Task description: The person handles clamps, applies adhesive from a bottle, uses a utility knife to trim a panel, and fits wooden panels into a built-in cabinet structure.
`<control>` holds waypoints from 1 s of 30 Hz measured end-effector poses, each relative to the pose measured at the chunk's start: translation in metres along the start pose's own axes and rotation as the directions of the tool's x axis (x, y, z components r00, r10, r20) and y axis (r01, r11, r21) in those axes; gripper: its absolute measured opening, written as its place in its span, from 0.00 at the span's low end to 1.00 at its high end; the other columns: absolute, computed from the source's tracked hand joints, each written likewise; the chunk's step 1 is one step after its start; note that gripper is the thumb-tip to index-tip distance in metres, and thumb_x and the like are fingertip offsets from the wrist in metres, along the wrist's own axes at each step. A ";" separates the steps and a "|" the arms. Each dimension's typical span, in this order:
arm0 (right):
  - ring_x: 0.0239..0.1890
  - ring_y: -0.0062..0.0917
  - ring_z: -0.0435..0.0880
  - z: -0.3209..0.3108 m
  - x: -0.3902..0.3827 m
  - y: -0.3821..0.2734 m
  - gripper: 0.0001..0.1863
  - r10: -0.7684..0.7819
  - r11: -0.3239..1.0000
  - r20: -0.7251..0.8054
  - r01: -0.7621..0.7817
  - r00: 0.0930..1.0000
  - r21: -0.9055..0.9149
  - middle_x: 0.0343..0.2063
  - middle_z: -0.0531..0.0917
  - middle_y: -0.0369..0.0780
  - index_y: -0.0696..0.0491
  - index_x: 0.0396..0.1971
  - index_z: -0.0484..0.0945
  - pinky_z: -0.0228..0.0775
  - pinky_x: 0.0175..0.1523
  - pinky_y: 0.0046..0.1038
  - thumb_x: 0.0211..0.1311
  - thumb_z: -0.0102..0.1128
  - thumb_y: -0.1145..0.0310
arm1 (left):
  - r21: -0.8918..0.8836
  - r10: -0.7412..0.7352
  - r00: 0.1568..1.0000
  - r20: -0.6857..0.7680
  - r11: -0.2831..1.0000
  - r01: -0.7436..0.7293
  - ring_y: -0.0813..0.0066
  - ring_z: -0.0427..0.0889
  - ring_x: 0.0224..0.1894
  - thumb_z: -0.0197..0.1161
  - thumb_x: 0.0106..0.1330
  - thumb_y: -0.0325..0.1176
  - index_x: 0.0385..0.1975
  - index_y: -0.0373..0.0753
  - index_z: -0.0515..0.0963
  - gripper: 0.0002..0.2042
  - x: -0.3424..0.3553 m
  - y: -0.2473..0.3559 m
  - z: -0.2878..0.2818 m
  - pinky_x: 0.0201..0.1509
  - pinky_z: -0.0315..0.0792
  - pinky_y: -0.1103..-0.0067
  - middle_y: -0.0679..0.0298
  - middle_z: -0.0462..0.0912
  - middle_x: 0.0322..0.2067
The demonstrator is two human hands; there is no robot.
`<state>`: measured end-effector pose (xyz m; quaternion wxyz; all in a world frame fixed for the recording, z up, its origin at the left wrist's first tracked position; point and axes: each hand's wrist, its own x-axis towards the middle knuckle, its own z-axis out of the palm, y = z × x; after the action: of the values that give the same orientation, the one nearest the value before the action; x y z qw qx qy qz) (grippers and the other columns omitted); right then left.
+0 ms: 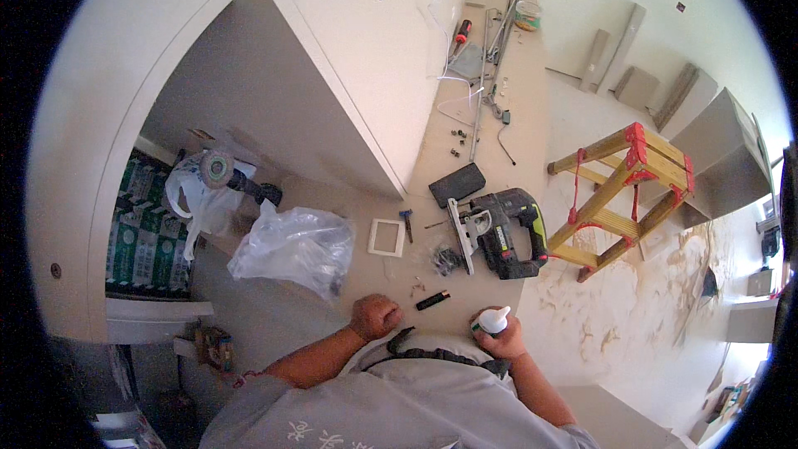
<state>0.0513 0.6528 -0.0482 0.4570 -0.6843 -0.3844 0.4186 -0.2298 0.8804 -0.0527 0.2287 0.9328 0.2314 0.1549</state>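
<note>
Bottle (493,321): white
Jigsaw (501,243): black and lime
Ladder (613,223): yellow and red
Shirt (374,416): grey, printed white
Floor (619,303): white, smeared brown
Frame (401,238): white

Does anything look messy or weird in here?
Yes: patchy brown smears streak the smooth, pale floor near the yellow-and-red stepladder. They look odd because the floor around them is plain. I can't tell what made them.
</note>
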 end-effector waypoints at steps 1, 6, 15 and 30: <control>0.42 0.25 0.86 0.000 0.000 0.000 0.23 -0.006 0.999 -0.023 0.007 1.000 0.040 0.38 0.87 0.39 0.54 0.44 0.80 0.78 0.51 0.30 0.46 0.75 0.67 | 0.005 0.008 1.000 0.001 1.000 -0.008 0.53 0.82 0.27 0.66 0.59 0.41 0.25 0.42 0.81 0.09 0.000 0.000 0.000 0.32 0.75 0.61 0.58 0.81 0.24; 0.39 0.23 0.85 0.003 -0.002 -0.002 0.14 -0.053 0.977 -0.064 0.065 0.997 0.203 0.35 0.87 0.37 0.55 0.38 0.83 0.76 0.49 0.29 0.49 0.70 0.71 | -0.034 -0.004 1.000 -0.020 0.999 0.003 0.53 0.81 0.27 0.66 0.59 0.39 0.24 0.41 0.79 0.09 0.002 0.000 0.000 0.32 0.75 0.61 0.57 0.81 0.23; 0.40 0.23 0.84 0.003 0.000 0.002 0.14 -0.052 0.987 -0.043 0.058 0.998 0.148 0.36 0.86 0.37 0.55 0.40 0.82 0.76 0.50 0.29 0.50 0.69 0.73 | -0.012 -0.014 0.997 -0.075 1.000 0.013 0.52 0.81 0.27 0.66 0.58 0.37 0.24 0.41 0.78 0.08 0.003 0.007 -0.001 0.32 0.75 0.62 0.57 0.81 0.24; 0.41 0.30 0.87 0.004 0.001 0.008 0.20 -0.061 0.998 -0.042 0.060 0.997 -0.028 0.37 0.87 0.41 0.55 0.43 0.80 0.78 0.48 0.33 0.51 0.75 0.66 | 0.048 -0.048 0.993 -0.104 0.997 0.054 0.53 0.81 0.29 0.65 0.60 0.39 0.26 0.42 0.78 0.08 -0.002 0.006 0.004 0.32 0.74 0.61 0.59 0.80 0.25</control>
<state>0.0491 0.6527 -0.0567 0.4683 -0.6872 -0.4007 0.3846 -0.2275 0.8732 -0.0529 0.1968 0.9228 0.2705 0.1911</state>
